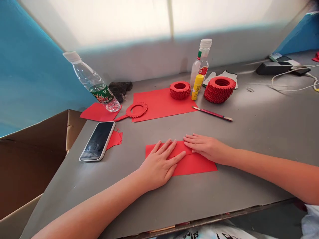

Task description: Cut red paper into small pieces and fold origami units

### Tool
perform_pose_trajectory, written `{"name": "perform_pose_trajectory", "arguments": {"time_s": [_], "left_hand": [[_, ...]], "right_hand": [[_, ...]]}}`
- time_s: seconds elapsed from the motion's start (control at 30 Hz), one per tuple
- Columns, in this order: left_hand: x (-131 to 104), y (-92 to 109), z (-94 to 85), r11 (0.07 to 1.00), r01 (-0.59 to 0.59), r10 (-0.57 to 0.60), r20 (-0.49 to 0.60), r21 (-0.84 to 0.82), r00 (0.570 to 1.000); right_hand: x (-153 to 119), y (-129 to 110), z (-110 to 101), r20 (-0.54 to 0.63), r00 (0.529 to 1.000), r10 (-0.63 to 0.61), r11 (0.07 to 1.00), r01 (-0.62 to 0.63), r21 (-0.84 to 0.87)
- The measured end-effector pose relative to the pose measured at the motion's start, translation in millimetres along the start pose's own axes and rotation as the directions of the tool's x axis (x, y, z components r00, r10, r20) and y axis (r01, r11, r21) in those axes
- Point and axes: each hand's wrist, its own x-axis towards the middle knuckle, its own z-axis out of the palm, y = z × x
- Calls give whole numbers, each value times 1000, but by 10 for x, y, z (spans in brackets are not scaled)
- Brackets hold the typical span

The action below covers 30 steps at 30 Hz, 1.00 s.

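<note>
Both hands are open, palms down, gripping nothing. The left hand (158, 166) lies with its fingers spread across the left part of the red paper (194, 165), thumb reaching toward the near edge. The right hand (208, 147) rests on the paper's far right part, fingers closer together, pointing left. The paper lies on the grey surface (261, 142), to the right of the phone (98, 141)

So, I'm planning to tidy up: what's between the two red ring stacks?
In the head view, the yellow glue stick stands between the smaller stack and the larger stack, a clear bottle behind it.
</note>
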Motion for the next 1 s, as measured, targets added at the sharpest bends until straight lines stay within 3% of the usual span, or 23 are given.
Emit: {"name": "perform_pose_trajectory", "arguments": {"time_s": [0.13,0.33,0.63,0.83,1.0], "left_hand": [[-11,2,12,999,15,-16,-13,-29,1000],[-23,6,4,998,35,-37,-32,-56,999],[-27,-30,-13,998,14,-15,-7,-67,1000],[-175,-263,-60,999,12,-9,74,-44,997],[-504,-470,-105,994,109,-111,121,23,986]], "right_hand": [[-42,-2,103,3,1000,18,1000,-18,-4],[-114,6,97,18,999,38,998,-39,40],[-96,-12,88,77,997,-13,997,18,-71],[-85,-11,58,94,996,0,999,3,-36],[-85,-11,78,57,998,11,1000,-10,-26]]}}
